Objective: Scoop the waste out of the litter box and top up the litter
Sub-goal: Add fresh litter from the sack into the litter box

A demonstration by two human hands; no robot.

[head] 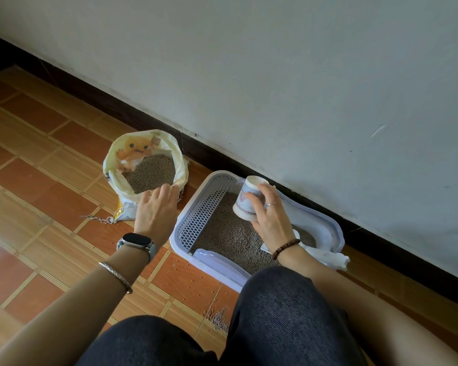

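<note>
Orange-and-tan tiled floor [37,159] meeting a white plastered wall [275,75] along a dark skirting board [143,120]. At left stands one open yellow-and-white plastic litter bag [135,151] printed with a cartoon animal, its grey pelleted litter [150,173] exposed. The left hand [156,210], wearing one dark-faced smartwatch [135,243] and one silver bangle [115,276], reaches to the bag's near rim with fingers straight and slightly spread, holding nothing; contact with the rim cannot be told. Loose spilled pellets [218,319] lie on the tiles between the bag and two dark denim knees [275,313], which hide the near corner of the box. At centre right, against the skirting, sits one pale lavender plastic litter box [331,225] with a grey grid step [204,210] along its left side and a bed of grey litter. Above that bed the right hand [270,220], with one ring [271,204] and one brown bead bracelet [286,248], curls its fingers and thumb round one patterned white paper cup [246,199], tipped mouth downward.
</note>
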